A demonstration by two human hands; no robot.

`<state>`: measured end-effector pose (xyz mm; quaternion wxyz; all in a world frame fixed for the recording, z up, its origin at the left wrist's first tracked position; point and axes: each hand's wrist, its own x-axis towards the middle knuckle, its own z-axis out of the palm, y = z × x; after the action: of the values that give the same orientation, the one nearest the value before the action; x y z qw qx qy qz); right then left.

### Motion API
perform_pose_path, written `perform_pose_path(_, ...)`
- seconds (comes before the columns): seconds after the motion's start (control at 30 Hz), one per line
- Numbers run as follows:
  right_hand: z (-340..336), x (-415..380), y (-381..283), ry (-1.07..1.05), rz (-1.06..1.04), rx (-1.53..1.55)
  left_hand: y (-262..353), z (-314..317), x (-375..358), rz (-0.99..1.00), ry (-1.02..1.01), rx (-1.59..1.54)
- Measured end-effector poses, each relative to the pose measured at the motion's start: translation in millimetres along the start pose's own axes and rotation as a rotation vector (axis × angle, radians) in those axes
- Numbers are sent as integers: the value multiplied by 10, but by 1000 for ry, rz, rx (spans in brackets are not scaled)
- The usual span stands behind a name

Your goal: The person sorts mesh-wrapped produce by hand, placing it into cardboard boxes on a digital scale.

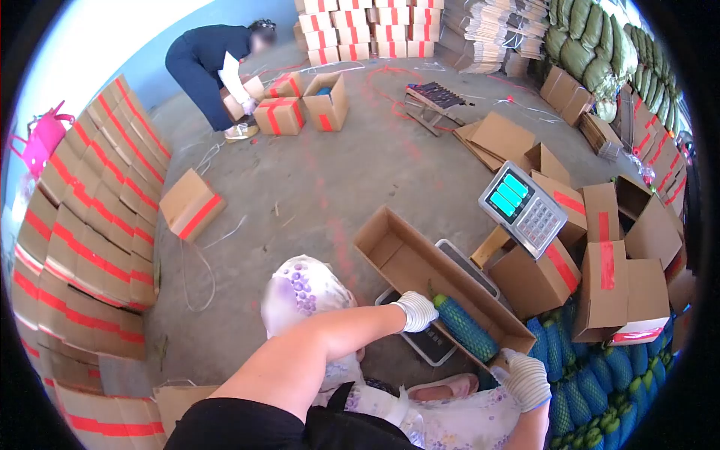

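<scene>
A long open cardboard box (405, 251) rests tilted across a platform scale (435, 346). Inside, toward its right end, lies a long green gourd-like vegetable in a blue net sleeve (463, 330), its stem pointing at my left hand. That hand (416, 311), in a striped white glove, is closed over the box's near wall, fingertips beside the stem end. My right hand (525, 381), gloved alike, grips the near right corner of the box. Some fingers of each are hidden. The scale's lit display (523, 206) stands beyond the box.
Many netted vegetables (592, 386) lie at my right, below several open cartons (604, 281). Taped cartons (97, 232) are stacked along the left. Another person (217, 67) bends over boxes at the back. A small metal roller stand (436, 101) stands on the floor.
</scene>
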<state>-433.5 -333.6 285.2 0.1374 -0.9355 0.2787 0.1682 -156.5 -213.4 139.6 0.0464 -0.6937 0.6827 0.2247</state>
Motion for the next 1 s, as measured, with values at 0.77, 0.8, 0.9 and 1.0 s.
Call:
perform_pose_path(0.77, -7, 398, -255, -98, -212, 138, 43, -5, -32, 13, 231, -16)
perform_pose_path(0.8, -18, 390, -271, -103, -207, 126, 33, -1, -36, 15, 238, -18)
perform_pose_path(0.9, -12, 392, -276, -102, -201, 116, 20, 14, -16, 26, 240, -29)
perform_pose_path(1.0, 8, 381, -255, -94, -203, 128, 25, 11, -21, 18, 251, -23)
